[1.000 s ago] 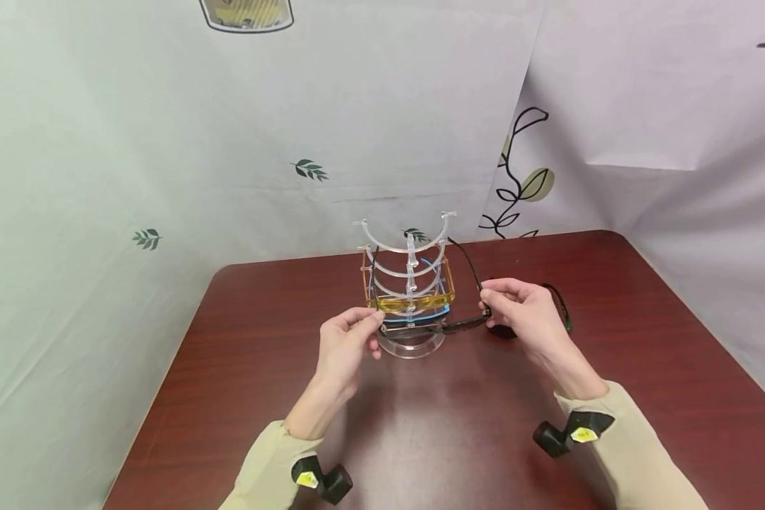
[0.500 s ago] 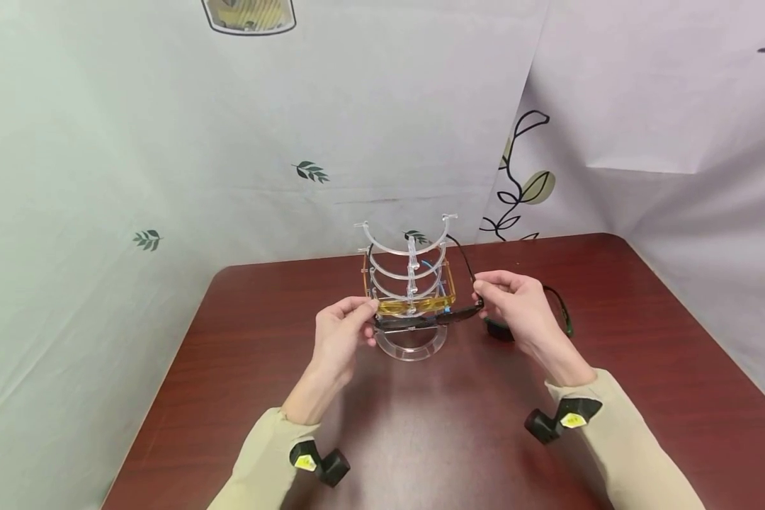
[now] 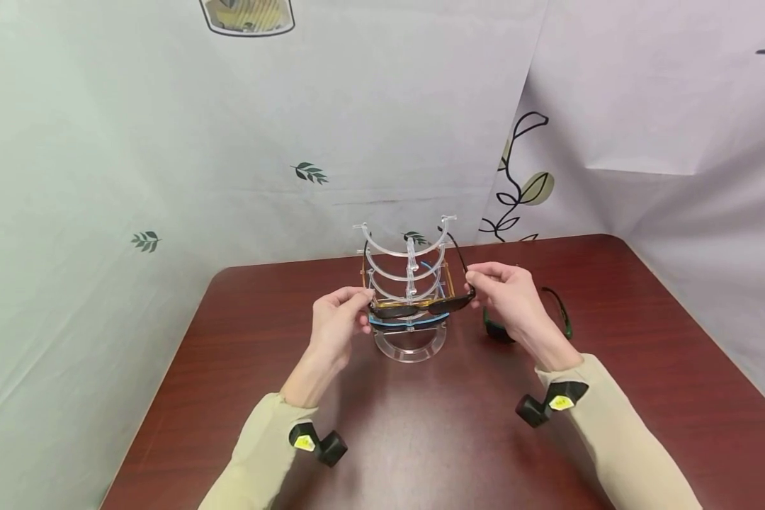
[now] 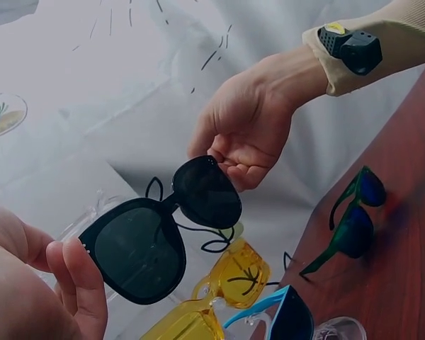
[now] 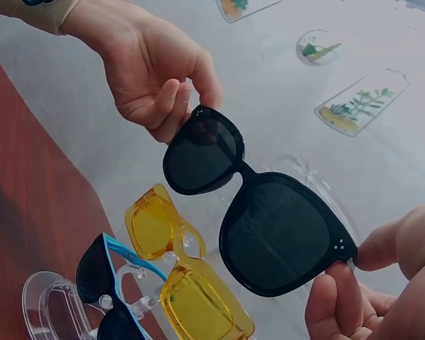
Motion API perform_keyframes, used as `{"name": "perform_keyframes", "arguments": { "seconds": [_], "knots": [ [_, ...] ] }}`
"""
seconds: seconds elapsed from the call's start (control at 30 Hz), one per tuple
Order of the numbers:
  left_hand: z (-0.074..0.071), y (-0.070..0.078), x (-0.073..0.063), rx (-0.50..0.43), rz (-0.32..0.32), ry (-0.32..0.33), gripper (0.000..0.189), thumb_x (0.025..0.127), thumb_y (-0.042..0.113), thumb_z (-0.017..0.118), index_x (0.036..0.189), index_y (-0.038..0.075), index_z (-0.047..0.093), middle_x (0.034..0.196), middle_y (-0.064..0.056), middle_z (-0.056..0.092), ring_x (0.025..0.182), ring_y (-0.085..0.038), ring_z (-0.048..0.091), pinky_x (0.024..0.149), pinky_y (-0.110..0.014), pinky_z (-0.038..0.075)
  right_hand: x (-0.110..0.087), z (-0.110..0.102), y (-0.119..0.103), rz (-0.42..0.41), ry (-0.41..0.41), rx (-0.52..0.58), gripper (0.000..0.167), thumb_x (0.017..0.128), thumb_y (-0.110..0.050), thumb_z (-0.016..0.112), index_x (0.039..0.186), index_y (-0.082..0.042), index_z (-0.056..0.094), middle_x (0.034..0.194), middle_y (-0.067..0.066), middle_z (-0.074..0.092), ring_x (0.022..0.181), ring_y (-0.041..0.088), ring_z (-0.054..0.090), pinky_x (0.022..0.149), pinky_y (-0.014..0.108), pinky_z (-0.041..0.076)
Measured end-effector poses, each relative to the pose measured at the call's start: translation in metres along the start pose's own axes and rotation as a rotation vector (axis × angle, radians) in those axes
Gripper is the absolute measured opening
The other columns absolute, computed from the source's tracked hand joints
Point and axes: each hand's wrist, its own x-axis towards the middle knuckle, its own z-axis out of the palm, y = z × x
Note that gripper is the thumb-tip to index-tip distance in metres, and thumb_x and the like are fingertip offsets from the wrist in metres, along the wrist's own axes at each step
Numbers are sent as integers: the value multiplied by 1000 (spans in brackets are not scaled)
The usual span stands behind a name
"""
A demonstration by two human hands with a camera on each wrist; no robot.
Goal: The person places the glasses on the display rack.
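Observation:
Both hands hold one pair of black sunglasses (image 5: 283, 234) by its outer corners, temples unfolded and pointing toward the rack. My left hand (image 3: 338, 326) pinches the left corner between thumb and fingers. At the opposite corner, my right hand (image 3: 506, 297) pinches the hinge area. Behind the sunglasses stands a clear tiered glasses rack (image 3: 411, 265). Yellow glasses (image 5: 205, 301) sit on one of its lower tiers, partly covered by the black pair in the head view. Below them on the rack are blue-framed sunglasses (image 3: 395, 324) with dark lenses.
Green-framed sunglasses (image 4: 354, 227) lie on the reddish-brown table (image 3: 261, 297), right of the rack and partly behind my right hand in the head view. The rack's round clear base (image 3: 411, 354) rests on the table. A pale printed cloth (image 3: 261, 142) hangs behind.
Both hands have raised the black sunglasses from in front of the blue pair to the yellow pair's level. The right hand has also shifted left and away, toward the rack.

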Motion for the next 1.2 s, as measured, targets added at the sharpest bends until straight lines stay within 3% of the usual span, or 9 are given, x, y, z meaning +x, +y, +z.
{"name": "perform_keyframes", "arguments": {
  "seconds": [0.23, 0.57, 0.83, 1.2],
  "knots": [
    [0, 4, 8, -18, 2, 3, 14, 87, -3, 64, 94, -15, 65, 62, -2, 56, 46, -6, 45, 39, -15, 41, 7, 4, -2, -11, -3, 40, 26, 98, -5, 63, 115, 14, 60, 78, 2, 68, 62, 8, 60, 60, 26, 59],
    [-2, 7, 20, 0, -9, 4, 16, 90, -5, 62, 99, -19, 62, 63, -2, 55, 46, -6, 44, 39, -15, 41, 18, 9, -5, 3, 10, 25, 26, 98, -6, 63, 115, 13, 61, 79, 1, 67, 61, 10, 59, 57, 23, 57],
    [-2, 10, 27, 12, -10, 20, 7, 90, -5, 63, 91, -10, 67, 70, -2, 58, 47, -6, 44, 40, -15, 42, 26, 12, -6, 0, 18, -7, 23, 97, -6, 63, 113, 11, 63, 75, -2, 68, 59, 9, 59, 56, 20, 55],
    [-1, 12, 33, 9, -12, 29, 7, 90, -6, 63, 86, -4, 68, 68, -2, 59, 47, -6, 43, 39, -14, 40, 32, 13, -7, 6, 22, -11, 29, 97, -4, 61, 118, 16, 61, 78, 5, 69, 58, 9, 61, 56, 20, 56]
  ]
}}
